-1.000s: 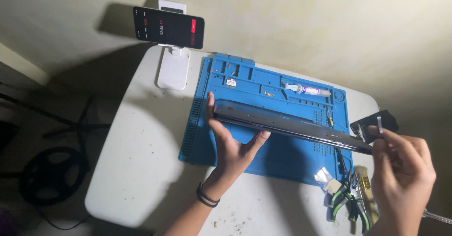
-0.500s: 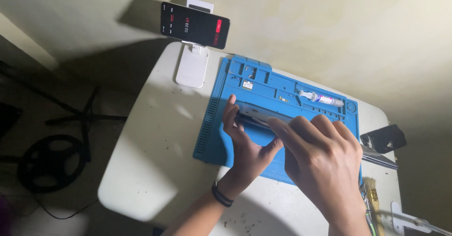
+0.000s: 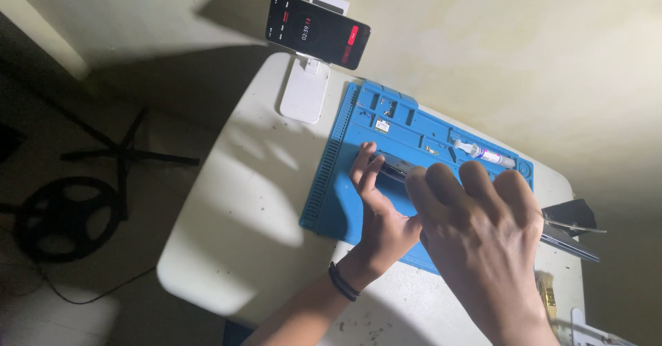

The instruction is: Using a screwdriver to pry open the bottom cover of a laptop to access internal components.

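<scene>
Fingers (image 3: 364, 170) of left hand (image 3: 378, 211) spread, pressing on left end of dark flat panel (image 3: 393, 169) lying on blue mat (image 3: 345, 146). Right hand (image 3: 483, 239) fingers loosely spread above panel, contact unclear. Panel likely thin, stiff, scratch-prone; grip along long edges.

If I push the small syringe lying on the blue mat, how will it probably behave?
The syringe is a thin round tube lying on its side, so it would probably roll. It looks small and light; a slight push should move it. It lies in a tray along the far edge of the mat, whose ridges may stop it.
</scene>
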